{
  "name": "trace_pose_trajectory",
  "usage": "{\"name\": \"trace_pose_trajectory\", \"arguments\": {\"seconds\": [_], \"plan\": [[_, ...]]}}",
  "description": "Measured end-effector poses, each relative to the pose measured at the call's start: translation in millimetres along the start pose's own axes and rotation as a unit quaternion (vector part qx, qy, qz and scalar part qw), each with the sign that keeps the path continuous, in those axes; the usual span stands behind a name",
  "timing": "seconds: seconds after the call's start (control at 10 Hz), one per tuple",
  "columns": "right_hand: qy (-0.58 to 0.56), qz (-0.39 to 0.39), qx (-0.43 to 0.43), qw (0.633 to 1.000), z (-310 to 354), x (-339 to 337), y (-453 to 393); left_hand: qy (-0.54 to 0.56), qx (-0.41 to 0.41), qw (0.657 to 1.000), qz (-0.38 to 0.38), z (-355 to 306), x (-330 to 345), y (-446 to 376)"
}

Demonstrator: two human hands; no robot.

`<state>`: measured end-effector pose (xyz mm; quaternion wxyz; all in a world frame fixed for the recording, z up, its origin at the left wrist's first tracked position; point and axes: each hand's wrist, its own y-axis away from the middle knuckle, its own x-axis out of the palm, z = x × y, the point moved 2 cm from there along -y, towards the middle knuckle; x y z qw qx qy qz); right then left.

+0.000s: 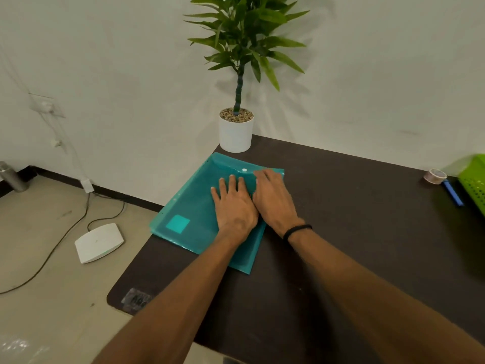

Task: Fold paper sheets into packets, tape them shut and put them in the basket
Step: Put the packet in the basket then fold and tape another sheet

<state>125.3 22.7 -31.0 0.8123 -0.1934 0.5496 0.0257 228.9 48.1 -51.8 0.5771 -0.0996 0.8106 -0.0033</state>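
- Counted on the dark brown tabletop (pixel 341 232): one translucent teal plastic document folder (pixel 189 206), one roll of tape with a pale patterned band (pixel 435 176), one blue stick-shaped item (pixel 452 193), one lime-green perforated plastic basket (pixel 473 182), one white cylindrical pot (pixel 235 134) with a green leafy plant (pixel 246 35).
- Counted in view: two bare hands, two forearms; one black band (pixel 296 230) on the right wrist.
- Folder: lying flat near the far left corner of the tabletop, just in front of the pot, its left edge overhanging the tabletop slightly. One white snap button (pixel 244 169) on the closed flap; one lighter teal square (pixel 177 223) in the near left area; punched holes along the left edge. Contents not discernible through the plastic.
- Paper sheets: none identifiable as separate items.
- Left hand (pixel 233 206): flat on the folder, palm down, fingers straight and spread; grip spread, holding nothing.
- Right hand (pixel 273 198): flat beside the left hand and touching it, resting on the folder's right portion, fingers extended toward the flap's right corner; fingertips not clear enough to confirm any pinch.
- Basket: at the right edge of view, only partly visible; contents cannot be determined.
- Pot: filled to the top with small brown pebbles (pixel 236 115) around one ringed green stem.
- Tape roll and blue item: just left of the basket, well apart from the folder.
- Floor (pixel 52 298) left of the tabletop: one white flat device (pixel 98 243), cables, one metal cylinder (pixel 11 177).
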Motion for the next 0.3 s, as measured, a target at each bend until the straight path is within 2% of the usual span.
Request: {"name": "trace_pose_trajectory", "arguments": {"seconds": [0.1, 0.2, 0.3], "plan": [[-0.052, -0.033, 0.039, 0.997, -31.2, -10.1, 46.8, 0.016, -0.023, 1.000, -0.003, -15.8, 6.8, -14.9], [-0.053, -0.049, 0.034, 0.997, -46.0, -30.1, 88.1, 0.039, -0.021, 0.999, -0.020, -24.4, 7.1, -23.8], [-0.037, -0.066, 0.038, 0.996, -55.6, -43.1, 130.3, 0.109, 0.017, 0.985, -0.130, -24.7, -6.1, -16.3]]}}
